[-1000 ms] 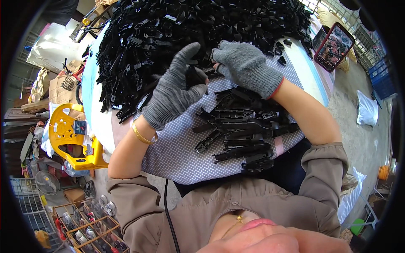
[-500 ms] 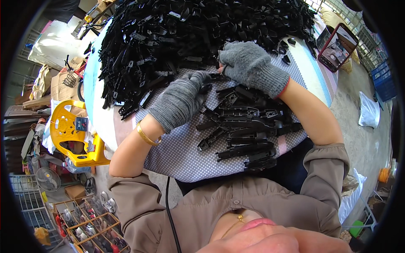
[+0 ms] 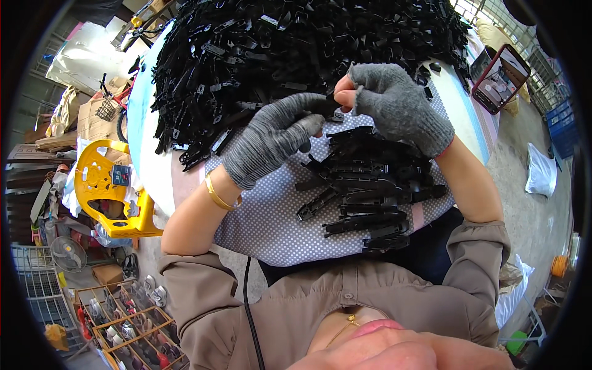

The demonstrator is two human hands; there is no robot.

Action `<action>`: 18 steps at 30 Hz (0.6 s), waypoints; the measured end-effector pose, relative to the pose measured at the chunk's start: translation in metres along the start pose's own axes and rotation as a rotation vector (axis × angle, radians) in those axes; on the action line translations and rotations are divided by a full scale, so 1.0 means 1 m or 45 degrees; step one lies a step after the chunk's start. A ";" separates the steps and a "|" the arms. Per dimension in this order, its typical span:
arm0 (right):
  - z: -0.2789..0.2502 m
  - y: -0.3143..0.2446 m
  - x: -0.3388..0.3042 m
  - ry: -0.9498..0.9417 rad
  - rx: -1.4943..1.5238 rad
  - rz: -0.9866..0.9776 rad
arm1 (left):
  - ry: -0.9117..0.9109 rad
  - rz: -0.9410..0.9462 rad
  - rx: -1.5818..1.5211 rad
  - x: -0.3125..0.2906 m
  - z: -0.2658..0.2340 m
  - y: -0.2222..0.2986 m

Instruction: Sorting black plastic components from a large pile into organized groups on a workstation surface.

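My hands wear grey knitted gloves and meet over the table, just in front of a large heap of black plastic parts (image 3: 246,68). My right hand (image 3: 401,102) pinches a small black plastic part (image 3: 336,116) with bare thumb and fingertip. From the left, my left hand (image 3: 271,135) reaches to the same part, its fingers stretched along it and its thumb lower down; the exact grip is partly hidden. Below my right hand lies a loose pile of longer black plastic pieces (image 3: 376,182), stacked roughly side by side on the dotted tablecloth (image 3: 265,234).
A phone (image 3: 501,79) stands upright at the table's far right edge. Left of the table is a yellow plastic chair (image 3: 98,179). A black cable (image 3: 250,314) hangs by my lap. Shoe racks (image 3: 132,327) and a fan (image 3: 68,254) stand lower left; a white sack (image 3: 541,170) lies right.
My right hand has moved right and turned, so its thumb and fingertip now show. My left hand has shifted slightly right, its fingers straightening and its thumb parting from them.
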State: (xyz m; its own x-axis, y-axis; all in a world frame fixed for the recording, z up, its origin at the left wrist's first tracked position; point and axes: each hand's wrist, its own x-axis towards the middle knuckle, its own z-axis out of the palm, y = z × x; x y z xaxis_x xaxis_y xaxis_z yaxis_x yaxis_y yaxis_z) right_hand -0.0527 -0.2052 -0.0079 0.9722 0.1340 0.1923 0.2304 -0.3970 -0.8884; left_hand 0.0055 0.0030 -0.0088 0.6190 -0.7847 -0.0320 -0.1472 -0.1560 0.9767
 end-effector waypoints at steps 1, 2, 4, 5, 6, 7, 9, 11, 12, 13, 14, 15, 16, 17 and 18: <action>0.002 0.003 0.000 0.026 0.078 0.061 | 0.013 -0.020 -0.004 -0.001 0.004 0.000; 0.003 0.004 0.001 0.054 0.155 0.123 | 0.022 -0.040 -0.008 -0.002 0.006 0.000; 0.005 -0.002 -0.002 0.096 0.261 0.195 | 0.019 -0.045 -0.018 -0.002 0.007 0.000; 0.006 -0.004 -0.004 0.134 0.370 0.268 | 0.020 -0.055 -0.029 -0.002 0.008 0.000; 0.005 -0.003 -0.004 0.135 0.370 0.267 | 0.019 -0.053 -0.028 -0.002 0.009 0.001; 0.003 -0.001 -0.003 0.103 0.436 0.303 | 0.064 -0.067 -0.040 -0.002 0.010 0.003; 0.001 0.000 -0.004 0.071 0.504 0.336 | 0.109 -0.080 -0.051 -0.003 0.013 0.006; 0.001 0.000 -0.005 0.104 0.334 0.307 | 0.140 -0.125 -0.083 -0.004 0.014 0.007; 0.000 0.000 -0.005 0.105 0.334 0.307 | 0.139 -0.125 -0.083 -0.003 0.014 0.006; 0.000 -0.001 -0.005 0.104 0.328 0.293 | 0.134 -0.116 -0.036 -0.002 0.013 0.006; -0.001 -0.001 -0.005 0.102 0.323 0.279 | 0.129 -0.108 0.011 -0.001 0.013 0.005; 0.000 -0.002 -0.005 0.103 0.323 0.280 | 0.127 -0.108 0.011 -0.001 0.012 0.006; 0.000 -0.004 -0.006 0.107 0.274 0.283 | 0.102 -0.125 0.000 0.000 0.011 0.007; 0.001 -0.006 -0.007 0.109 0.226 0.283 | 0.079 -0.142 -0.011 -0.001 0.010 0.007; 0.001 -0.007 -0.008 0.109 0.226 0.283 | 0.079 -0.142 -0.010 -0.001 0.008 0.007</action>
State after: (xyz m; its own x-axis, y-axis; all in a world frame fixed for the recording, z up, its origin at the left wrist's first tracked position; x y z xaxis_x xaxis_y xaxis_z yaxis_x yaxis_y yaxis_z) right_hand -0.0618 -0.2021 -0.0034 0.9997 -0.0185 0.0127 0.0078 -0.2419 -0.9703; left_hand -0.0019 -0.0020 -0.0037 0.6780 -0.7239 -0.1274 -0.0688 -0.2351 0.9695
